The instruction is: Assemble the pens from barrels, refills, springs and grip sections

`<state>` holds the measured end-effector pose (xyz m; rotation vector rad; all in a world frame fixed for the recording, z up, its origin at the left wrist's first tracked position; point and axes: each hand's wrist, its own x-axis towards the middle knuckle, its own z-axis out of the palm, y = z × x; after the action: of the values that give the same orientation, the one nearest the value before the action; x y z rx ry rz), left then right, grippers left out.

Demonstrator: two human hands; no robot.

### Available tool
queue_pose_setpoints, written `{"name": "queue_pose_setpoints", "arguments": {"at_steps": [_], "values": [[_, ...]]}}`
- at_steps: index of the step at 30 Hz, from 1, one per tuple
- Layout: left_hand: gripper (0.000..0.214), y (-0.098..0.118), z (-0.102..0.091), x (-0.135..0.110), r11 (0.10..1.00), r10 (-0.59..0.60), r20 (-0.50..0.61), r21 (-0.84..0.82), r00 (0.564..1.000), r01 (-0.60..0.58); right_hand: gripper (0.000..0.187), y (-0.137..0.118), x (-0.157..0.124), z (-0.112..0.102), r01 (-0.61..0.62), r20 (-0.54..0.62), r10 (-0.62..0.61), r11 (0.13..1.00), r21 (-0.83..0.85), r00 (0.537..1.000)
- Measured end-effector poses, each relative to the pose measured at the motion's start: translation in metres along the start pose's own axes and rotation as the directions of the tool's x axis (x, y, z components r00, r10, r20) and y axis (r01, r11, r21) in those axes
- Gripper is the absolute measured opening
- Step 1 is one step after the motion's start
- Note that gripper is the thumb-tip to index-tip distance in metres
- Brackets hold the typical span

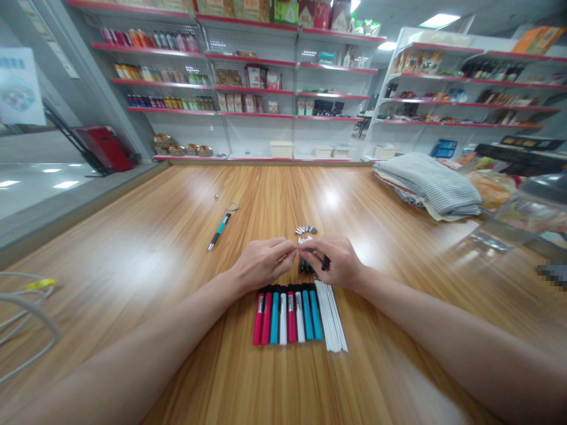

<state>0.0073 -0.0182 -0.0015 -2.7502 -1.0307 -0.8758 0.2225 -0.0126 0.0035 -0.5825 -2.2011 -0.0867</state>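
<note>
My left hand (266, 261) and my right hand (337, 260) meet at the fingertips above the table, both closed in a pinch. What is pinched between them is too small to make out. A short black pen part (326, 262) is held in the curled fingers of my right hand. Just below lies a row of red, blue and white pen barrels (283, 319) with black ends. Beside them on the right are several thin white pen refills (332, 319). Behind my fingers sit silver cone tips (305, 229), small white pieces (303, 241) and black pieces (305, 267), partly hidden.
A blue and black pen (220, 231) lies at the left, near a metal ring (233, 206) and a small shiny piece (215, 196). Folded striped cloth (429, 183) and a clear container (509, 218) stand on the right. Pale cables (26, 307) hang over the left edge.
</note>
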Motion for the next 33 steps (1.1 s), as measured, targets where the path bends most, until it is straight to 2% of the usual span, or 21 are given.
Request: {"name": "queue_pose_setpoints", "arguments": {"at_steps": [13,16,28,33], "values": [[0.022,0.002,-0.0007,0.0004,0.995,-0.044,0.004,-0.094,0.999,0.044,0.013,-0.0032,0.0003,-0.001,-0.037,-0.03,0.036,0.999,-0.019,0.999],[0.022,0.002,-0.0007,-0.0005,0.995,-0.061,-0.015,-0.081,0.998,0.059,0.013,-0.0035,0.0009,-0.0008,-0.038,-0.022,0.038,0.999,-0.022,0.999],[0.017,0.0005,0.0005,0.0009,1.0,0.003,-0.08,0.004,0.997,-0.003,0.012,-0.0026,0.0019,-0.0006,-0.018,-0.026,0.018,1.0,-0.017,1.0],[0.017,0.0017,-0.0009,0.0014,1.0,-0.014,-0.094,0.011,0.995,0.015,0.012,-0.0037,0.0022,-0.0014,-0.024,-0.018,0.024,1.0,-0.016,1.0]]}}
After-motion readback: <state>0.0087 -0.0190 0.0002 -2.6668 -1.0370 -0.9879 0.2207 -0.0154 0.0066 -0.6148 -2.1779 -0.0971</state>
